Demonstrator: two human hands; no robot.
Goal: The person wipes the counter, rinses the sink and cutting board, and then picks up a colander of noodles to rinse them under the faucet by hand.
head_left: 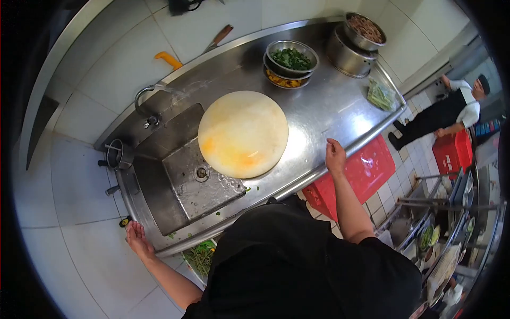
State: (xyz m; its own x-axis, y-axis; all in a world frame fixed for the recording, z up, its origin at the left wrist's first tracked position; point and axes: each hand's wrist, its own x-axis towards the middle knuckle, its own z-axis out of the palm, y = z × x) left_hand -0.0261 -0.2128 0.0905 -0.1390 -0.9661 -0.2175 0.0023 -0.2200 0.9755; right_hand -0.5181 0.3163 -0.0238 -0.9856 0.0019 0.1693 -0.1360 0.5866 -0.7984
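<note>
Black shirt (303,266) | left hand (138,239) near sink (151,186) | far red box (463,146) — lettering (448,160) blurred

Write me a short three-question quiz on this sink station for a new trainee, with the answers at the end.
1. True or false: the round board lies partly over the sink basin.
2. Multiple choice: which of these stands on top of the metal pot?
a) the tap
b) the bowl of brown strips
c) the bag of greens
3. Short answer: which is nearer the round board, the left hand or the right hand?

Key:
1. True.
2. b.
3. The right hand.
</note>
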